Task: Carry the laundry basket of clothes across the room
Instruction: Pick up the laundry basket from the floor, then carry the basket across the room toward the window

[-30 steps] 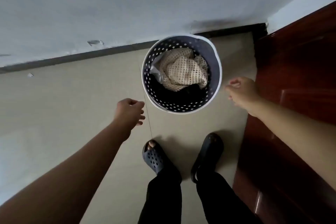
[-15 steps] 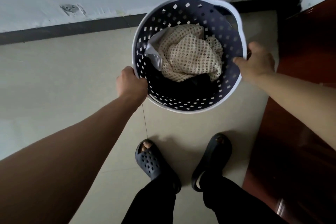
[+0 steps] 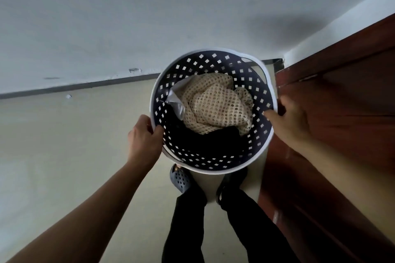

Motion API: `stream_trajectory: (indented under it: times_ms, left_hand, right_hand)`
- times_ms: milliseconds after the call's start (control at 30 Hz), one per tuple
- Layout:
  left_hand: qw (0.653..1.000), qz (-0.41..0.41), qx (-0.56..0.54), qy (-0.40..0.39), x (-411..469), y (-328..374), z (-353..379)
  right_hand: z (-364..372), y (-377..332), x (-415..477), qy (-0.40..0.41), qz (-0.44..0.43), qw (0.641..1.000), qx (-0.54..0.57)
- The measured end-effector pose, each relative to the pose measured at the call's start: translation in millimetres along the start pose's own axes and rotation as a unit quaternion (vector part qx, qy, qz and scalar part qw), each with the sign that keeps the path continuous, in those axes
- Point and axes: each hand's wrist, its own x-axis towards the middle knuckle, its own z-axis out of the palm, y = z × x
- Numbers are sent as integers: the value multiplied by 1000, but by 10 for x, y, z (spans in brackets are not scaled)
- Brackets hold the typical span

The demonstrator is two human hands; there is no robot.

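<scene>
The person is holding the round, dark blue perforated plastic laundry basket with a white rim (image 3: 259, 83) in front of the body, above the feet, where half a second ago it was sitting lower and farther from the legs; it is now covering the toes of the grey perforated clog (image 3: 180, 179). The left hand (image 3: 144, 136) is curled closed over the basket's left rim, thumb inside, as before. The right hand (image 3: 287, 120) is gripping the basket's right rim, fingers wrapped outside. Inside the basket, a cream open-knit garment (image 3: 215, 104) is lying on dark clothes (image 3: 205, 139). The reddish-brown wooden door (image 3: 342, 113) is standing just right of the basket.
</scene>
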Motion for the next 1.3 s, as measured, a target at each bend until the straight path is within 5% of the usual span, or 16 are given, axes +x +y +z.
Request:
stream_trajectory:
  times_ms: [333, 633, 1300]
  left_hand:
    - [993, 30, -92, 74, -1808, 662, -1466]
    - [961, 34, -227, 157, -3079, 733, -2199]
    - [891, -33, -362, 270, -3418, 18, -3333]
  right_hand:
    - [-1601, -1127, -1362, 32, -67, 992, 101]
    - [-2409, -1806, -2100, -35, -176, 966, 186]
    - [-2023, -3428, -2673, -163, -288, 931, 153]
